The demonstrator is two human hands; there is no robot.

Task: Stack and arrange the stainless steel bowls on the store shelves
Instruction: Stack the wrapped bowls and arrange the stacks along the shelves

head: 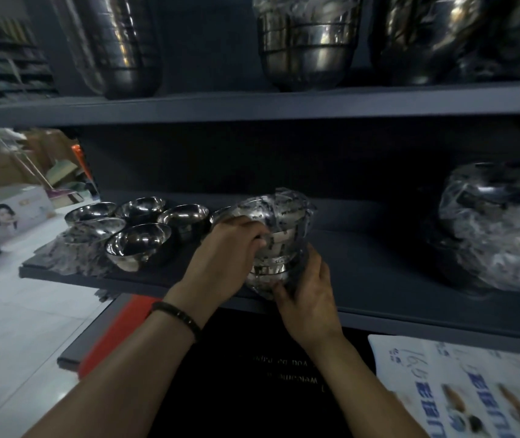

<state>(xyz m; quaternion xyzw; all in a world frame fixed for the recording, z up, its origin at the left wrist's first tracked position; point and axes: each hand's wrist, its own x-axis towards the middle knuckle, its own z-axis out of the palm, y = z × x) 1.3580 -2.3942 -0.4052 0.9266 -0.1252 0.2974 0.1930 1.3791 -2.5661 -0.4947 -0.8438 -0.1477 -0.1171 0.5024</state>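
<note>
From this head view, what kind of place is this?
Most likely a housewares shop aisle. Dark grey display shelves carry tall nested stacks of stainless steel bowls, some wrapped in clear plastic. Loose small steel bowls sit on the middle shelf, and printed product boxes stand nearby.

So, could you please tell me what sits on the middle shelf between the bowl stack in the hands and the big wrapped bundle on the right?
Nothing: in the head view, the dark shelf is bare between the plastic-wrapped bowl stack and the wrapped bundle.
</note>
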